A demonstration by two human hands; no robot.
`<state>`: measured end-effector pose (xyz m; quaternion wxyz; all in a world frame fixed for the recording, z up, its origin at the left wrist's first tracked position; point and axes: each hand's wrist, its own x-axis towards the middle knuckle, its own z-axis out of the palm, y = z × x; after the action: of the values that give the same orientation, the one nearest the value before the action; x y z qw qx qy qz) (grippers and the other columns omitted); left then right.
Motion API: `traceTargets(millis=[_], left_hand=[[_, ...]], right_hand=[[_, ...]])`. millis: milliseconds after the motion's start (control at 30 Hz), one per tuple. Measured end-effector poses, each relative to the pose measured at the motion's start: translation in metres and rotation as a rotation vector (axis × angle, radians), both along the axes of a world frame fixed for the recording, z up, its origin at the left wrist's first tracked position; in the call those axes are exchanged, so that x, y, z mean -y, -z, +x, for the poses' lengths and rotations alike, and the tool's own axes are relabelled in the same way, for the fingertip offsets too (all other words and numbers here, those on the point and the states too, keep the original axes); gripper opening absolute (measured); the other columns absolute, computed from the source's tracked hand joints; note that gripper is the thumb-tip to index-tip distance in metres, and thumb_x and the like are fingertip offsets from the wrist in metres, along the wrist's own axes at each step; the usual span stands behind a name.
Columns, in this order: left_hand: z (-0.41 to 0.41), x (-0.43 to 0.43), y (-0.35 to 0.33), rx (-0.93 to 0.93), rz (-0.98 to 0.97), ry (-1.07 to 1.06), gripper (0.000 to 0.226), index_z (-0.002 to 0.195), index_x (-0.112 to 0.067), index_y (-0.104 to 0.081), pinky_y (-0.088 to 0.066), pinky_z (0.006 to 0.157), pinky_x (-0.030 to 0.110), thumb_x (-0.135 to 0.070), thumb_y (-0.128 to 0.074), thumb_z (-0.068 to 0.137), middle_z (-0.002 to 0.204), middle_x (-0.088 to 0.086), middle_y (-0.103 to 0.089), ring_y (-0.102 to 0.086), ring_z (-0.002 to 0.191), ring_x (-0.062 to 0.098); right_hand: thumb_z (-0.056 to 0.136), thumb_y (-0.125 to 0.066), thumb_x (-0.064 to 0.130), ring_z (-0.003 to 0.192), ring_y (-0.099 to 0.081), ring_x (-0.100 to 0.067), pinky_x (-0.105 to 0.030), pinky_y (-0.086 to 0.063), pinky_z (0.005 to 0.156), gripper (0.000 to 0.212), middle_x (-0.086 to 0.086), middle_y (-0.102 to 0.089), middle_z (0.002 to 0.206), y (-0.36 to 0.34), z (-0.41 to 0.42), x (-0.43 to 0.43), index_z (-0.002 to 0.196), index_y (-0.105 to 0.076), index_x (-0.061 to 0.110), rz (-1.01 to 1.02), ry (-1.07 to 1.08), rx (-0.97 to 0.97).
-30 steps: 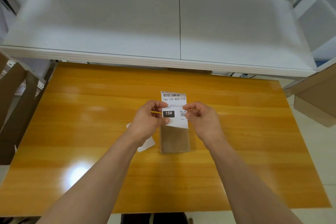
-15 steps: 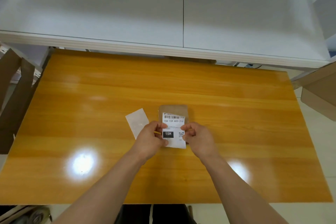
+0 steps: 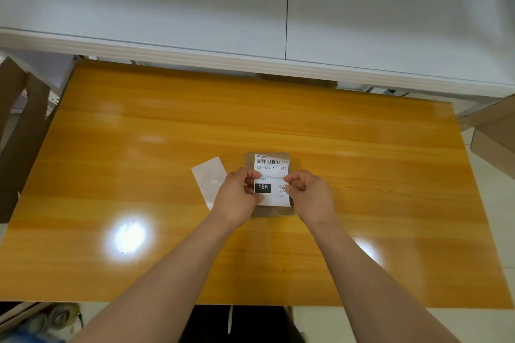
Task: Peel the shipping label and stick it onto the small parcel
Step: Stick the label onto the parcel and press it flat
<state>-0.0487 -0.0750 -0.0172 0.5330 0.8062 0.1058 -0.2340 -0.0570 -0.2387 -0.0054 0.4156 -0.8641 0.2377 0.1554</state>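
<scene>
Head view, looking down on orange wooden table (image 3: 362,203): shipping label (image 3: 271,175) (barcode, "15H-159-A03-210", black "15H" block, QR code) lies over the small parcel (image 3: 274,211), a flat brown packet near table centre. Left hand (image 3: 237,198) pinches label's left edge btwn thumb and fingers; right hand (image 3: 309,195) pinches its right edge likewise, both closed on the label. Progress, judged: peeling is done, since the blank white backing sheet (image 3: 209,179) lies discarded just beside the parcel on its left, partly under the left hand. Label is lined up w/ parcel top; brown margin shows at top and bottom. Whether the adhesive already touches the parcel cannot be told. Left to do, approx.: lower or press label flat, smooth out, release. Surroundings: white shelf (image 3: 195,8) overhangs table's far edge; cardboard pieces (image 3: 19,131) stand off table at left, cardboard box (image 3: 493,142) at right. Nothing on the table blocks the work; backing sheet is close but clear of the parcel face.
</scene>
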Motion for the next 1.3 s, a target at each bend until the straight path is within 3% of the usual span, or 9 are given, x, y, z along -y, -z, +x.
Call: traceTargets(millis=[200, 400, 733, 1100, 1300], left_hand=[[-0.002, 0.002, 0.007, 0.024, 0.061, 0.015, 0.038, 0.114, -0.019, -0.065, -0.051, 0.080, 0.026, 0.001, -0.067, 0.081, 0.114, 0.002, -0.053, -0.058, 0.077, 0.006], [-0.002, 0.000, 0.006, 0.038, 0.099, 0.035, 0.038, 0.116, -0.018, -0.065, -0.048, 0.077, 0.022, -0.001, -0.068, 0.083, 0.112, -0.001, -0.051, -0.055, 0.077, 0.003], [-0.005, 0.000, 0.009, 0.072, 0.140, 0.086, 0.040, 0.118, -0.021, -0.064, -0.047, 0.078, 0.021, -0.003, -0.068, 0.082, 0.114, -0.002, -0.049, -0.054, 0.077, 0.002], [-0.008, 0.000, 0.010, 0.097, 0.152, 0.122, 0.053, 0.125, -0.021, -0.058, -0.043, 0.074, 0.013, -0.002, -0.070, 0.077, 0.119, -0.005, -0.044, -0.055, 0.081, 0.006], [-0.009, 0.000, 0.010, 0.101, 0.154, 0.125, 0.053, 0.124, -0.021, -0.059, -0.046, 0.078, 0.019, -0.002, -0.070, 0.077, 0.119, -0.004, -0.045, -0.055, 0.081, 0.007]], right_hand=[[0.089, -0.061, 0.009, 0.076, -0.064, -0.013, -0.024, -0.043, 0.064, 0.021, 0.008, -0.070, 0.082, 0.007, 0.001, 0.002, 0.087, -0.072, 0.027, -0.004, -0.016, 0.014], [0.090, -0.059, 0.010, 0.083, -0.066, -0.016, -0.026, -0.048, 0.068, 0.023, 0.006, -0.070, 0.087, 0.011, 0.002, -0.001, 0.095, -0.074, 0.026, -0.023, -0.037, -0.022], [0.087, -0.060, 0.008, 0.075, -0.062, -0.016, -0.025, -0.043, 0.064, 0.023, 0.005, -0.069, 0.084, 0.014, -0.002, -0.001, 0.097, -0.073, 0.024, -0.046, -0.036, -0.015], [0.081, -0.070, 0.003, 0.072, -0.059, -0.015, -0.029, -0.050, 0.071, 0.033, 0.005, -0.061, 0.087, 0.014, -0.008, -0.004, 0.107, -0.068, 0.023, 0.003, -0.074, 0.015], [0.082, -0.069, 0.002, 0.070, -0.057, -0.010, -0.024, -0.045, 0.067, 0.033, 0.003, -0.062, 0.091, 0.014, -0.008, -0.004, 0.109, -0.067, 0.022, 0.007, -0.081, 0.009]])
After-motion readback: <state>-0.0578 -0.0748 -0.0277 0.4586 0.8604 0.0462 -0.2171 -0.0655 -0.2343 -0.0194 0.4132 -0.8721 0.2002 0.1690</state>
